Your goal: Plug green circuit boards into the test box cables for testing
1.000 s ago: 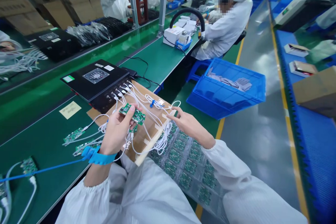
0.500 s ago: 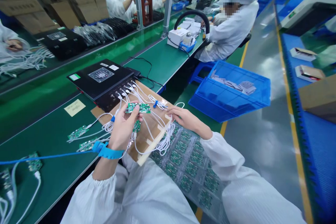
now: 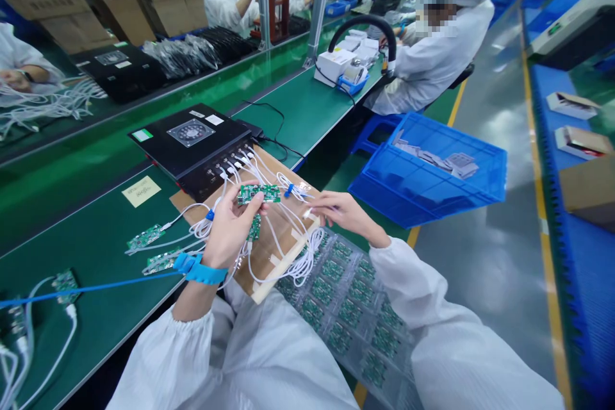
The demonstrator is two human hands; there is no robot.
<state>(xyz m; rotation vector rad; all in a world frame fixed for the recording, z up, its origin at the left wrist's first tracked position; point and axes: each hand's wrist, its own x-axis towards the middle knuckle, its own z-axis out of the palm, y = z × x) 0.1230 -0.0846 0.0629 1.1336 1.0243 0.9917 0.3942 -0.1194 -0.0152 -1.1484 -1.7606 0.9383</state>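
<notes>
A green workbench (image 3: 91,237) crosses the left; on it sits a black fan-vented box (image 3: 161,150), left of centre. A clear tray (image 3: 398,377) of boards fills lower centre. Mid-frame, the right hand (image 3: 343,213), fingertips nearly together, nears white cables (image 3: 307,262); its grip I cannot tell. The left hand (image 3: 229,225), closed, pinches a green circuit board (image 3: 270,193) at centre.

Holding green circuit board (image 3: 246,192) in left hand (image 3: 225,234) above brown cardboard (image 3: 262,266), with right hand (image 3: 343,213) at taped edge near coiled white cables (image 3: 307,257); wearing blue wrist strap (image 3: 211,274), working at green workbench (image 3: 96,230) bearing black box (image 3: 180,158).
</notes>
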